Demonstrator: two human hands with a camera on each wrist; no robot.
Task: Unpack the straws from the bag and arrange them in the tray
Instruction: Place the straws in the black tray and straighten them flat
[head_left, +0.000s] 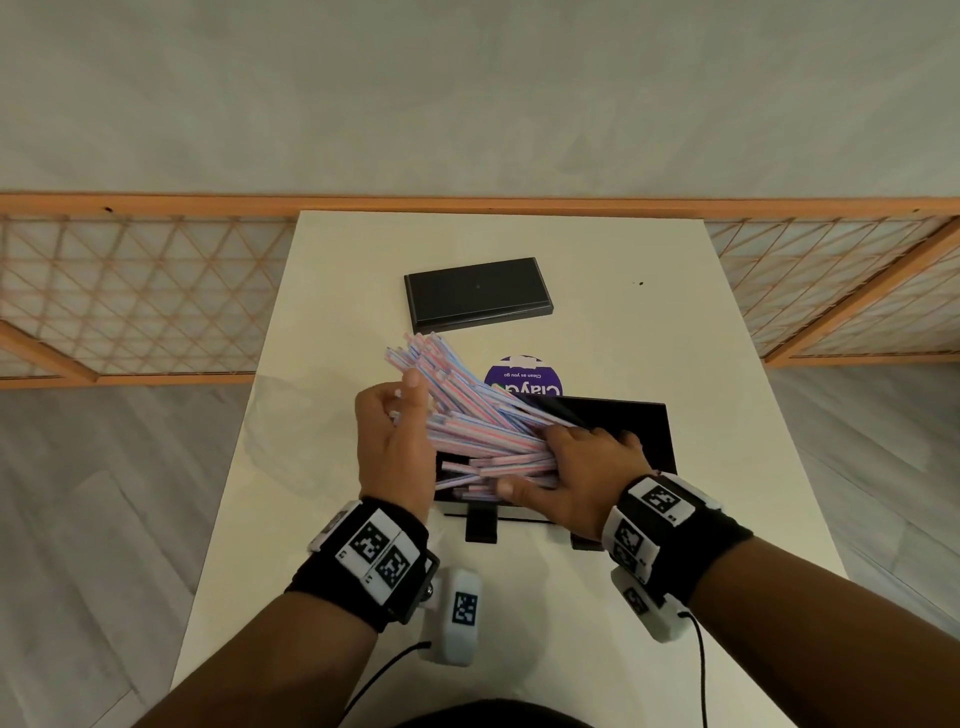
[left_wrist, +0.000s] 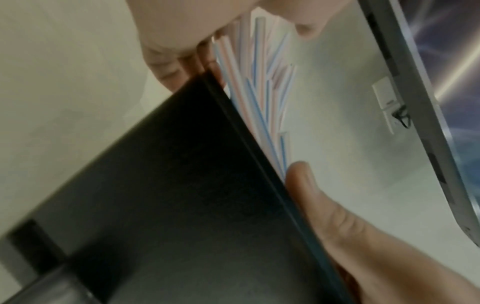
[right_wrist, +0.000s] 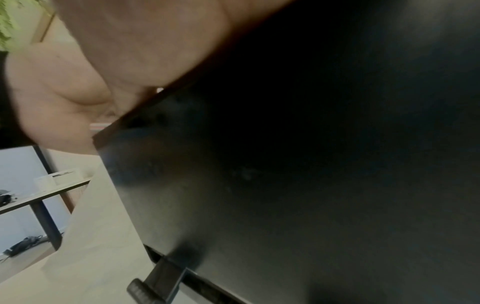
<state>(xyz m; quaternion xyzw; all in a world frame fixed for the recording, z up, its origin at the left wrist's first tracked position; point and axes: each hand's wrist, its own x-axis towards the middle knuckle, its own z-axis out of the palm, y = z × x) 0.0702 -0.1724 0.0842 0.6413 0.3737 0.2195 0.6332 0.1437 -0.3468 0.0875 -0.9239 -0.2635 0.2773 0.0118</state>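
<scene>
Head view: bundle of pink-and-blue striped straws (head_left: 467, 410) fanned out, far ends raised toward the upper left, near ends down inside the black tray (head_left: 639, 431). Left hand (head_left: 397, 441) at the bundle's left side, fingers curled against the straws, thumb upright. Right hand (head_left: 576, 467) laid on the near ends, fingers over them and thumb below, clamping them together. Tray on the white table (head_left: 727, 364), near edge. Purple round label (head_left: 524, 376) just behind the tray, partly covered. Flat black lid (head_left: 478, 293) farther back, well apart.

Left wrist view: blurred. Straws (left_wrist: 262, 86) rising beyond the tray's dark wall (left_wrist: 182, 185); thumb at the rim.

Right wrist view: mostly dark tray wall (right_wrist: 311, 164); palm (right_wrist: 130, 51) at the rim; a short strip of straws (right_wrist: 100, 125) visible under the palm at the rim; finger closure not discernible here.
</scene>
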